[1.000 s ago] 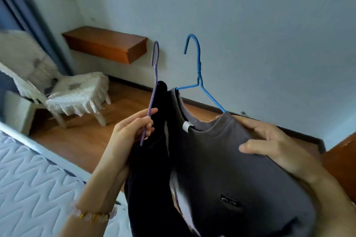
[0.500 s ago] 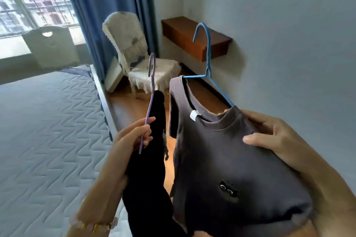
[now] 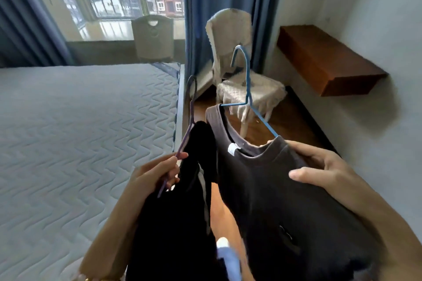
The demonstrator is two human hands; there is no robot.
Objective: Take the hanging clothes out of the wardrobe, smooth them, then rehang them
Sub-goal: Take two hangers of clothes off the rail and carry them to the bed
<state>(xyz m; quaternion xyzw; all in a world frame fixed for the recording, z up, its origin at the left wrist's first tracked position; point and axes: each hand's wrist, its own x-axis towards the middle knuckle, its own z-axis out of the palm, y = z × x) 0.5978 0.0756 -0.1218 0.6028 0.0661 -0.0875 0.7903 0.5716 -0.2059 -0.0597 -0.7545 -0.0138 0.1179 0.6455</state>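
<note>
My left hand [image 3: 157,173] pinches the wire of a purple hanger [image 3: 190,109] that carries a black garment [image 3: 180,212] hanging down in front of me. My right hand [image 3: 319,166] grips the shoulder of a dark grey T-shirt [image 3: 285,201] on a blue hanger [image 3: 247,89], thumb on the front of the cloth and fingers behind it. The shirt has a white neck label and a small dark print low on its front. Both hangers stand hook up, side by side, above the floor beside the bed.
A bed with a grey quilted mattress [image 3: 80,143] fills the left. A white chair with a lace cover [image 3: 242,89] stands ahead by blue curtains [image 3: 219,7] and a window. A wooden wall shelf [image 3: 324,61] juts out at the right. Wooden floor [image 3: 285,121] runs between.
The view has swung left from the wall toward the bed and window. Both hands keep their hold on the two hangers with the clothes, still side by side.
</note>
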